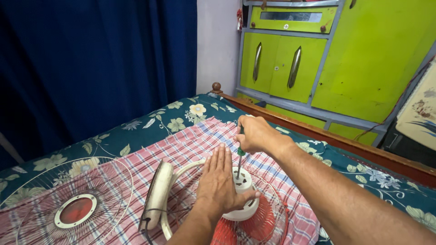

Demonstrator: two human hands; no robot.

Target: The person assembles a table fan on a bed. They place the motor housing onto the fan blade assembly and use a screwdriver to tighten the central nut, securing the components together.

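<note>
- The bed (150, 119) fills the lower view, with a dark teal floral sheet and a pink plaid cloth (190, 145) spread over it.
- A blue curtain (91, 63) hangs behind on the left; a lime-green cupboard (318, 59) stands on the right.
- A detached wire fan guard (59, 199) with a red centre lies flat on the cloth, well apart from your hands.
- The fan body (254, 222) lies in front of you, red blades under its rear guard, cream stand beside it.
- Your left hand (220, 181) rests flat on the white motor housing (243, 199), fingers spread, thumb hooked round its side (a steadying press, not a grasp).
- Your right hand (256, 135) is closed round the green-handled screwdriver (239, 159), held upright with its tip in the housing's top.
</note>
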